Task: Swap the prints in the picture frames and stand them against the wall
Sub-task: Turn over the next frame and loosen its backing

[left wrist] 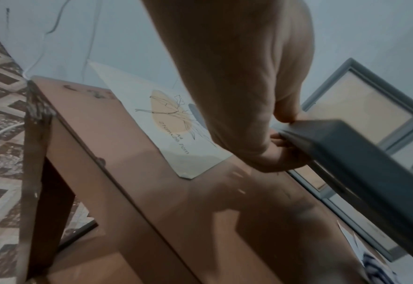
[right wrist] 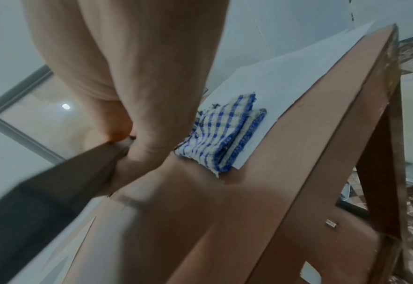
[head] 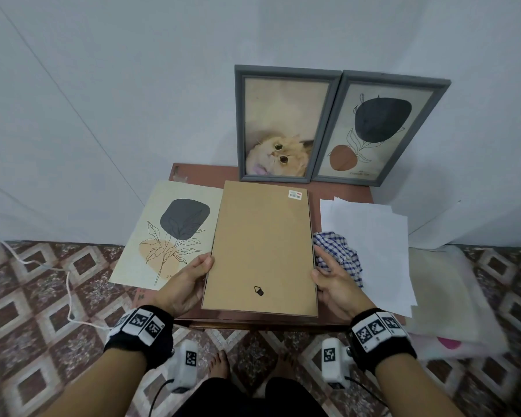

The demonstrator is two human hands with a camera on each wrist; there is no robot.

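Note:
A picture frame (head: 260, 248) is face down over the small brown table (head: 348, 192), its cardboard back with a black hanger up. My left hand (head: 190, 281) grips its left edge (left wrist: 351, 153), thumb on top and fingers under. My right hand (head: 334, 284) grips the right edge (right wrist: 79, 173) the same way. The near end is raised off the table. A loose leaf print (head: 170, 233) lies flat to the left. Two grey frames lean on the wall: one with a cat print (head: 278, 124), one with an abstract plant print (head: 376, 127).
A blue checked cloth (head: 339, 254) lies on several white sheets (head: 373, 245) at the table's right, close to my right hand. A white cable (head: 68, 284) runs over the patterned tile floor at left. Pale cushions (head: 445, 296) lie on the floor at right.

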